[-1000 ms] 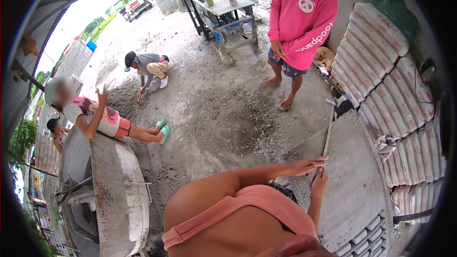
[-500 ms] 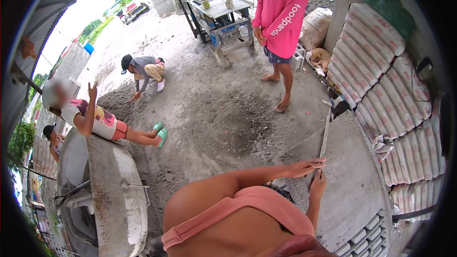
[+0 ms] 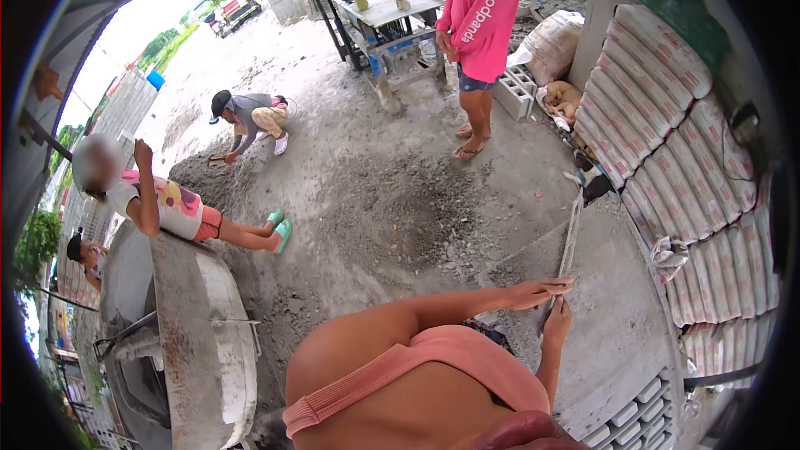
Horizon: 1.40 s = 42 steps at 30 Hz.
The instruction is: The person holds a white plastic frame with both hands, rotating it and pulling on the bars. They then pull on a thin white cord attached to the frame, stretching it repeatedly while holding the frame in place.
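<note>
A wall of stacked cement bags [image 3: 667, 133] fills the right side of the frame. Below it, at the lower right, lies a flat grey concrete slab [image 3: 617, 325]. A big mixer drum [image 3: 200, 325] takes up the lower left, and a person in a patterned top [image 3: 167, 204] leans on its rim. A dark patch of gravel [image 3: 408, 208] spreads over the ground in the centre. At the upper centre a person in a pink shirt [image 3: 483, 8] stands beside a metal desk [image 3: 392, 8]. Another person [image 3: 250, 117] crouches on the ground at the upper left.

A long, thin straightedge [image 3: 572, 233] runs from the slab's left edge up toward the bags, leaning slightly to the right. Its lower end is in the wearer's hands at the lower centre-right. The left hand [image 3: 537, 292] reaches in from the left with its fingers [image 3: 560, 283] stretched out flat and together, their tips touching the straightedge. Just below it, the right hand [image 3: 557, 322] is curled closed around the bottom end of the straightedge.
</note>
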Available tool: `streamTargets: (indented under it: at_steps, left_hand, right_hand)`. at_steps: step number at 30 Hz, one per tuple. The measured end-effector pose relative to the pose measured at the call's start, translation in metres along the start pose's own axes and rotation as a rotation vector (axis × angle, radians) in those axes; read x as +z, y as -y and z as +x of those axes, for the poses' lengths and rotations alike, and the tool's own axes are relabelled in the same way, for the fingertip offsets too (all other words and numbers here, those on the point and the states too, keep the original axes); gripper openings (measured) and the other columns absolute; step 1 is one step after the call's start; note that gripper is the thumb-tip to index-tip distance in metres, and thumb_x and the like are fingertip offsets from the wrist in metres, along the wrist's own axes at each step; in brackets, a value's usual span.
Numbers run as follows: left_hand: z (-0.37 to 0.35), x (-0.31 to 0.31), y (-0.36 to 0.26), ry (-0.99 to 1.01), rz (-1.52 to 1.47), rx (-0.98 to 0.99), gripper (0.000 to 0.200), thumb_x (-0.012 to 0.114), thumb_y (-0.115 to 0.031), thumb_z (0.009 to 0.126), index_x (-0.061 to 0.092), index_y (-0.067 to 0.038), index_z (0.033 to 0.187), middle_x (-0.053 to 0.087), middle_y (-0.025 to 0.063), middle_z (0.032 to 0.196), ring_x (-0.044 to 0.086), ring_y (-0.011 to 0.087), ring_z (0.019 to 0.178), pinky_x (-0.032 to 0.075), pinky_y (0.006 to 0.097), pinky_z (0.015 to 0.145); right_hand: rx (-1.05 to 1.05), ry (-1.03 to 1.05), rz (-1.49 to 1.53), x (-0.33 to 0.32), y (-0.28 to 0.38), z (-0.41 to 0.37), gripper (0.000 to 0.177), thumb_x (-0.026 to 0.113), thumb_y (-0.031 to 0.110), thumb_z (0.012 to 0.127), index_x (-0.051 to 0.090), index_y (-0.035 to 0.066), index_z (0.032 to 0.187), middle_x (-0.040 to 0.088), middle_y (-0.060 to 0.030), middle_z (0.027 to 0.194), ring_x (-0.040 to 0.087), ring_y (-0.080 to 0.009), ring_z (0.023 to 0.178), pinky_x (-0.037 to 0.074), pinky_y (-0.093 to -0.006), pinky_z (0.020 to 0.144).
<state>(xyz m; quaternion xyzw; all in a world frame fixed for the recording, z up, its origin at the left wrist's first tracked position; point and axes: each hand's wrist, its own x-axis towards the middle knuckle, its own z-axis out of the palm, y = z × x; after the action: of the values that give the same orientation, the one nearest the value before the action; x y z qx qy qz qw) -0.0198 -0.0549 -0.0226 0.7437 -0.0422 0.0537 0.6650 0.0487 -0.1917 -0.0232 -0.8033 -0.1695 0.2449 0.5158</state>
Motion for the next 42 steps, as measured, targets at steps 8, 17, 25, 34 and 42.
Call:
streamTargets:
  at_steps: [8,17,25,34,42]
  left_hand:
    - [-0.004,-0.005,-0.01,0.024,-0.057,-0.077,0.052,0.031,-0.004,0.086,0.036,-0.014,0.137,0.016,-0.0014,0.15,0.031,0.0164,0.13,0.045,0.0266,0.083]
    - [-0.004,-0.003,0.003,-0.005,0.022,0.09,0.053,0.031,0.0,0.084,0.039,-0.01,0.136,0.017,0.0028,0.149,0.02,0.0211,0.136,0.029,0.0308,0.103]
    - [-0.004,-0.003,0.007,0.003,0.027,0.115,0.052,0.032,-0.003,0.086,0.037,-0.011,0.136,0.016,0.0059,0.149,0.019,0.0232,0.136,0.019,0.034,0.108]
    - [-0.006,-0.004,0.002,0.01,0.028,0.069,0.052,0.031,-0.004,0.087,0.036,-0.014,0.137,0.014,0.0045,0.15,0.019,0.0225,0.136,0.019,0.0337,0.108]
    - [-0.006,-0.004,0.002,0.009,0.079,0.071,0.051,0.031,-0.004,0.087,0.035,-0.013,0.138,0.014,0.0033,0.15,0.019,0.0219,0.136,0.021,0.0332,0.108]
  right_hand:
    - [-0.05,-0.003,-0.073,0.002,-0.005,0.003,0.037,0.039,0.025,0.095,0.058,-0.006,0.103,0.056,-0.0107,0.07,0.047,-0.0163,0.058,0.037,-0.0336,0.055]
    - [-0.053,-0.012,-0.093,0.004,0.0,-0.001,0.037,0.04,0.025,0.095,0.058,-0.005,0.105,0.059,-0.0133,0.076,0.05,-0.0183,0.063,0.04,-0.0336,0.059]
    - [-0.105,-0.025,-0.078,0.004,0.002,-0.002,0.036,0.04,0.024,0.095,0.058,-0.006,0.1,0.054,-0.0097,0.067,0.044,-0.0138,0.056,0.037,-0.0322,0.053]
    - [-0.071,-0.029,-0.053,0.006,0.014,-0.008,0.035,0.04,0.024,0.095,0.058,-0.007,0.097,0.049,-0.0066,0.06,0.04,-0.0124,0.052,0.033,-0.0319,0.049]
    - [-0.062,-0.027,-0.012,0.007,0.01,-0.007,0.036,0.039,0.024,0.095,0.058,-0.006,0.093,0.045,-0.0025,0.057,0.037,-0.0095,0.05,0.031,-0.0302,0.047]
